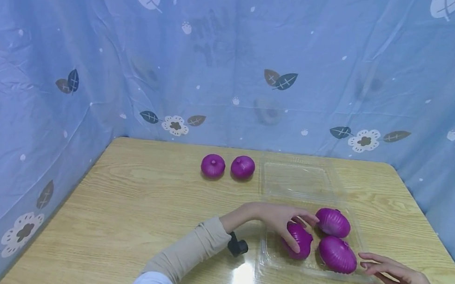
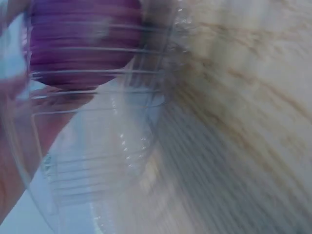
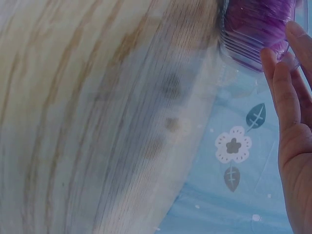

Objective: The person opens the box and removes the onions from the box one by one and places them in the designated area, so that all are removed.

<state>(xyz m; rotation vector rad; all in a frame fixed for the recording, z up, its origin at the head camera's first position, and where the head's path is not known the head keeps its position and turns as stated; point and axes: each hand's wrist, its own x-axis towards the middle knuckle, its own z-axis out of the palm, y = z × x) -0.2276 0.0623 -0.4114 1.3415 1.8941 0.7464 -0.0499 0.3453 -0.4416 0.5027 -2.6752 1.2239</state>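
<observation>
Three purple onions lie in the base of a clear plastic clamshell box point(image 1: 264, 258): a left one point(image 1: 302, 244), a back one point(image 1: 333, 222) and a front right one point(image 1: 338, 255). My left hand point(image 1: 278, 218) holds the left onion from above, thumb on its near side and fingers behind it. One fingertip reaches the back onion. In the left wrist view an onion point(image 2: 83, 39) shows through the ribbed box wall. Just off the box's right side, my right hand point(image 1: 401, 283) has its fingers loosely bent and nothing in them.
Two more purple onions, one on the left point(image 1: 213, 166) and one on the right point(image 1: 243, 167), sit at the back of the wooden table point(image 1: 142, 188). Behind the box base its clear lid point(image 1: 296, 180) lies folded back. Blue patterned curtains point(image 1: 228, 58) surround the table.
</observation>
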